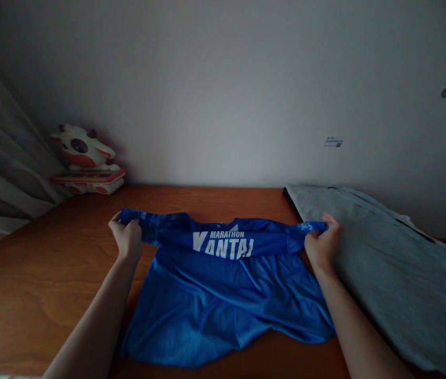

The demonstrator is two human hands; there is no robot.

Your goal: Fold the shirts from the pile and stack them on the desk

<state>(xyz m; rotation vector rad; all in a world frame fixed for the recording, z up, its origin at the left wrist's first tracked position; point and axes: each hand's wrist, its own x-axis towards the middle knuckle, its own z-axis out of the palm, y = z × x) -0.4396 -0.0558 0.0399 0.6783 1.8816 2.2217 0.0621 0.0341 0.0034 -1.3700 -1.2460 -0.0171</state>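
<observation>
A blue T-shirt (207,310) with white "MARATHON YANTAI" lettering lies across the wooden tabletop, its lower part spread toward me with loose wrinkles. My left hand (127,234) grips the end of the sleeve on the left, thumb on top. On the other side, my right hand (323,239) pinches the opposite sleeve end. Between the two hands the sleeves and upper part are stretched out sideways, and the chest fabric folds over below the collar. The fingers under the cloth are partly hidden.
Grey folded cloth (388,279) with a dark edge lies on the right of the wooden table (21,279). A cow-shaped toy (89,158) stands at the back left, beside a pale curtain (2,158). A wall (223,95) rises behind the table.
</observation>
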